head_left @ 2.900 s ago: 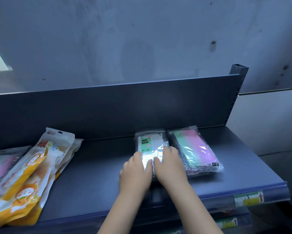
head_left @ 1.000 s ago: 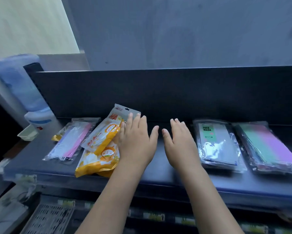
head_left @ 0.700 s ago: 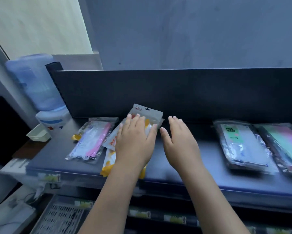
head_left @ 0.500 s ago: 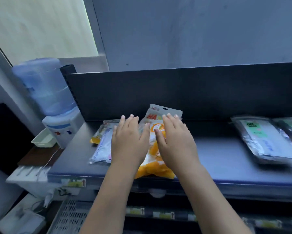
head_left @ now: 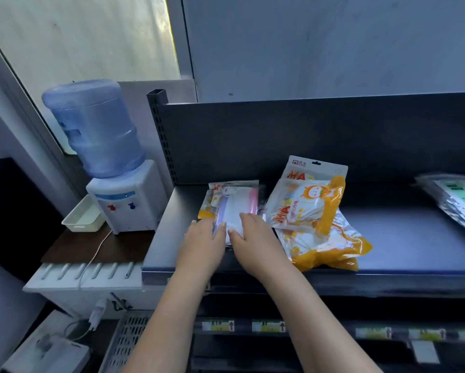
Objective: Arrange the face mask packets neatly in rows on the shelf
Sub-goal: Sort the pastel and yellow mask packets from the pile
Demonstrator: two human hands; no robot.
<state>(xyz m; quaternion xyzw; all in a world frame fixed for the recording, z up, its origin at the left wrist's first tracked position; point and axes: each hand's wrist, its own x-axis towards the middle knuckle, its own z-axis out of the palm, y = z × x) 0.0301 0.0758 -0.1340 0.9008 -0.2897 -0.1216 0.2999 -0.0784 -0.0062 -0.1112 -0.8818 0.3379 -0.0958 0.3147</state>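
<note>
Shelf (head_left: 387, 238) boards were dark and wide, with most of the room bare in the middle. Orange packets (head_left: 314, 219) lay in a messy, tilted pile just right of the hands. A clear packet (head_left: 234, 200) with pink and white masks lay by the shelf's left end, its long side pointing toward the back wall. Another clear packet (head_left: 457, 200) lay far off to the right. The left hand (head_left: 201, 246) and right hand (head_left: 253, 238) both lay flat and open on the near end of the pink packet, pressing it, not gripping. Both hands were equally close, so I think they would slide it straight.
</note>
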